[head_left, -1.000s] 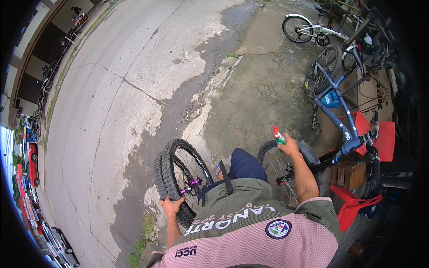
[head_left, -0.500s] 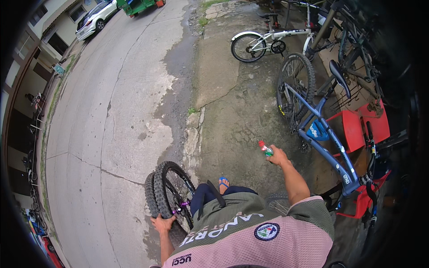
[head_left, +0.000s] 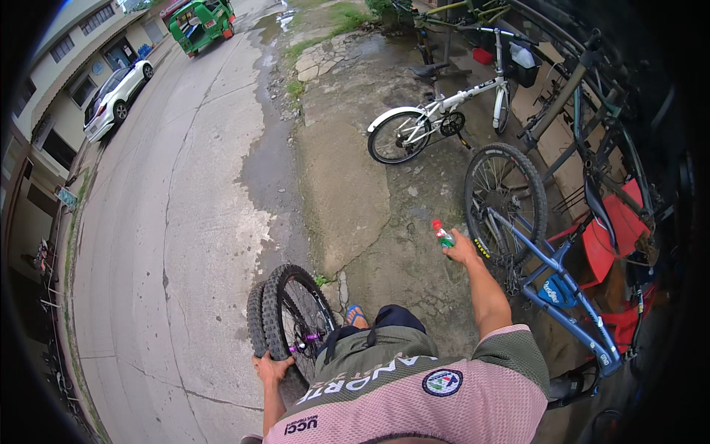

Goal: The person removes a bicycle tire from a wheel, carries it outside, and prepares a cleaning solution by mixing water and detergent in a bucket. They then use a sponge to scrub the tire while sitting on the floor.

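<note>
My left hand [head_left: 271,367] grips the tread of two knobby black bicycle wheels [head_left: 290,323] that stand upright together at my left side, one with a purple hub. My right hand [head_left: 463,251] is stretched out to the right and holds a small green bottle with a red cap [head_left: 442,234]. The bottle is close to the rear wheel [head_left: 504,198] of a blue bicycle [head_left: 562,292]. My pink and olive shirt fills the lower middle, and a foot in a blue sandal [head_left: 355,316] shows on the concrete.
A white bicycle [head_left: 440,115] stands ahead on wet concrete. More bikes and red plastic chairs [head_left: 610,237] crowd the right side. A paved road runs on the left, with a white car [head_left: 115,96] and a green vehicle [head_left: 201,24] far up it.
The view has tilted up and forward, so the road, cars and white bicycle show more. My right hand with the bottle has moved away from the blue bike's frame toward its rear wheel. The left hand keeps its grip.
</note>
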`<state>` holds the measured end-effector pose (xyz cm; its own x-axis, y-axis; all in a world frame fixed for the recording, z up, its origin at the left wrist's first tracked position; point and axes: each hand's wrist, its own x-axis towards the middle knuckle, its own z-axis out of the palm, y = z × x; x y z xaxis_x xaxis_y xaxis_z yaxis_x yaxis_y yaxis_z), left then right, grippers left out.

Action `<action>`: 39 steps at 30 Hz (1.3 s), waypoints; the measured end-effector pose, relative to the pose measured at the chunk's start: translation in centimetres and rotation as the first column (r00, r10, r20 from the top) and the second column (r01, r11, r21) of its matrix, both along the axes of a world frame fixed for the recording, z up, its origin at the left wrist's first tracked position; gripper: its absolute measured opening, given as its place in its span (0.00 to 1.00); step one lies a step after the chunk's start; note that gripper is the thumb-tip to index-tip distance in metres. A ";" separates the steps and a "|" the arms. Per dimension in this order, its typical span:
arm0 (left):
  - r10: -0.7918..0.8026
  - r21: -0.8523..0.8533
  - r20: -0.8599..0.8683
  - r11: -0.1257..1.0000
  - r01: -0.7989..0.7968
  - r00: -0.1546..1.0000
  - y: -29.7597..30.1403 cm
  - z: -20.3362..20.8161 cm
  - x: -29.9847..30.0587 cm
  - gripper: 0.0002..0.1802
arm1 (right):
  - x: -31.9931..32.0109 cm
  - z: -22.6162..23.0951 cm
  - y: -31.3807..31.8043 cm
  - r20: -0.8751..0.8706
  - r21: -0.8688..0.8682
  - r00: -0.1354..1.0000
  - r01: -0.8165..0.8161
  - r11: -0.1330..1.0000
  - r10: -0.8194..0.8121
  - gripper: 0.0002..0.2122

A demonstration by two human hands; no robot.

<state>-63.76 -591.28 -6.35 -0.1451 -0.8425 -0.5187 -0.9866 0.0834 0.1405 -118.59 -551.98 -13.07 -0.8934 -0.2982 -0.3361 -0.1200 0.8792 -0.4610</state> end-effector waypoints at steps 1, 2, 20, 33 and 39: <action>-0.014 -0.016 -0.016 1.000 0.013 1.000 -3.1 0.4 -2.7 0.58 | -1.7 0.3 -1.2 0.000 -0.007 1.000 0.003 1.000 -0.003 0.34; -0.028 -0.034 -0.031 0.999 0.027 0.999 -6.1 0.8 -5.4 0.58 | -3.3 0.5 -2.5 0.001 -0.014 1.000 0.006 1.000 -0.006 0.34; -0.271 -0.082 -0.074 0.961 0.265 0.960 -51.8 1.4 -66.3 0.60 | -58.8 12.7 -44.6 -0.099 -0.648 0.986 0.041 0.761 -0.137 0.33; -0.449 -0.012 -0.002 0.893 0.449 0.893 -79.4 -1.3 -110.8 0.58 | -93.4 9.0 -65.2 -0.240 -0.490 0.928 0.136 0.861 -0.283 0.29; -0.543 -0.091 -0.026 0.837 0.539 0.839 -90.5 -0.7 -131.1 0.59 | -106.8 8.8 -69.3 -0.198 -0.472 0.898 0.263 0.842 -0.392 0.35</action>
